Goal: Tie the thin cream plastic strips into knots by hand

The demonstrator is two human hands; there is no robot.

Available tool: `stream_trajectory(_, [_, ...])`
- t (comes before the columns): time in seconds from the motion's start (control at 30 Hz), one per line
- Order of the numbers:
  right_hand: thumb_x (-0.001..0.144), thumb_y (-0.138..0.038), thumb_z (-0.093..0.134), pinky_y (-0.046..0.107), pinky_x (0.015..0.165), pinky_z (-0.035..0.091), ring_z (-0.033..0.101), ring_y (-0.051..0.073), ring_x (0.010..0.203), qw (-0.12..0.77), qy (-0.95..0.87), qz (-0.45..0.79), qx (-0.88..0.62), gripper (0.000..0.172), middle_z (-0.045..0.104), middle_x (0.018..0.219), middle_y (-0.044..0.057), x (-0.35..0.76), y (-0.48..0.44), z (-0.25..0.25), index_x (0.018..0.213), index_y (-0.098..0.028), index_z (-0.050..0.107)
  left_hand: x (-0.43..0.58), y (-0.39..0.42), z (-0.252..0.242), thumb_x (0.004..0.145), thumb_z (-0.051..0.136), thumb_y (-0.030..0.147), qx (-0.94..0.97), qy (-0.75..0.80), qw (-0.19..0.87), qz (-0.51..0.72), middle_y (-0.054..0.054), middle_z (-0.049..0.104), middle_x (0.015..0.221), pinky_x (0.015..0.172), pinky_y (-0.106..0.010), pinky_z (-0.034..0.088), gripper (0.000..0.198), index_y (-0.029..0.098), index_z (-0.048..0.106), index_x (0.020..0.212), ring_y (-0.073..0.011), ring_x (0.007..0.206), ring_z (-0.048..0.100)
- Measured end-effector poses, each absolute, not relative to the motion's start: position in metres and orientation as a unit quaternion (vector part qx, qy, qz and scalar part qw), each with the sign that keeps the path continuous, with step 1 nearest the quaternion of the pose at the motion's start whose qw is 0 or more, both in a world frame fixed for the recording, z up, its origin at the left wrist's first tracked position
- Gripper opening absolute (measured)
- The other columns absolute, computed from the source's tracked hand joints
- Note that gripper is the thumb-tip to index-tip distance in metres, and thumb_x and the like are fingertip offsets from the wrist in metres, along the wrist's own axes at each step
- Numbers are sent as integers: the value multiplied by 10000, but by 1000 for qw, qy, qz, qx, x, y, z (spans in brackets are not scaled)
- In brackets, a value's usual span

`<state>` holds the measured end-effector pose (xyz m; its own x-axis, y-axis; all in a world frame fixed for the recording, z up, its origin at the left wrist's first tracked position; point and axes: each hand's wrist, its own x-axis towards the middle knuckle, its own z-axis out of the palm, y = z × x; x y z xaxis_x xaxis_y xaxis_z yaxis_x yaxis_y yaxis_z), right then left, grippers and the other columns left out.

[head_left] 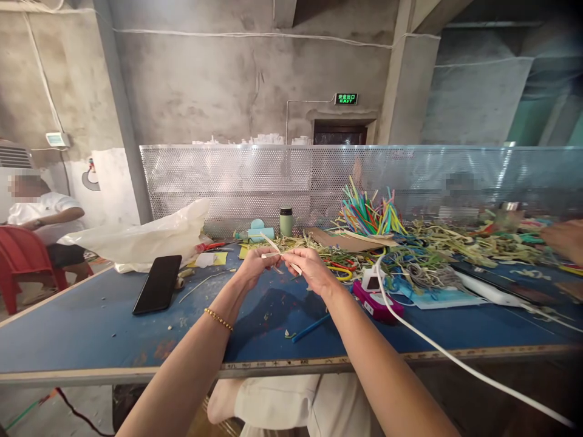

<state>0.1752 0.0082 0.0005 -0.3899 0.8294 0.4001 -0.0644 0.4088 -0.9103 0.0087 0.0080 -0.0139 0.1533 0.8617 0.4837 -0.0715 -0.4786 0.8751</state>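
Both hands meet above the middle of the blue table (191,340), fingertips close together. My left hand (255,265) pinches a thin pale strip (269,242) whose end sticks up past the fingers. Closed on the same pale material, my right hand (306,265) has a short end showing below its fingers. Whether it is one strip or two crossed pieces I cannot tell. Beneath the hands, a blue stick (311,328) lies on the table.
A black phone (158,284) and white plastic bag (150,235) lie left. A green bottle (286,222) stands behind my hands. Rightward are a purple power strip (377,302), white cable (437,345), colourful sticks (371,212) and leafy scraps. Another person's hand (565,240) shows far right.
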Motion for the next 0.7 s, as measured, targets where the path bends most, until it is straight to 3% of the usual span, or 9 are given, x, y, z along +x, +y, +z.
stream_trajectory(0.3, [676, -373, 713, 238, 435, 304, 439, 84, 421, 469, -668, 510, -272, 256, 534, 498, -9, 172, 4, -1, 605, -142, 627, 15, 2, -11, 639, 709, 309, 603, 313, 410, 608, -14, 575, 585, 544, -257, 277, 197, 128, 650, 586, -98, 553, 419])
stream_trajectory(0.47, [721, -500, 686, 233, 427, 319, 519, 110, 464, 515, -642, 451, -344, 361, 632, 609, 37, 171, 8, 1, 654, -149, 636, 12, 0, -9, 659, 747, 340, 586, 296, 460, 597, -13, 584, 607, 546, -247, 297, 231, 133, 644, 655, -96, 549, 464])
stream_trajectory(0.7, [696, -307, 660, 218, 407, 303, 470, 92, 419, 554, -645, 379, -366, 182, 573, 494, -1, 171, 13, -3, 606, -155, 615, 14, 3, -14, 647, 777, 363, 617, 295, 459, 567, -15, 575, 580, 542, -246, 296, 269, 122, 657, 649, -96, 534, 462])
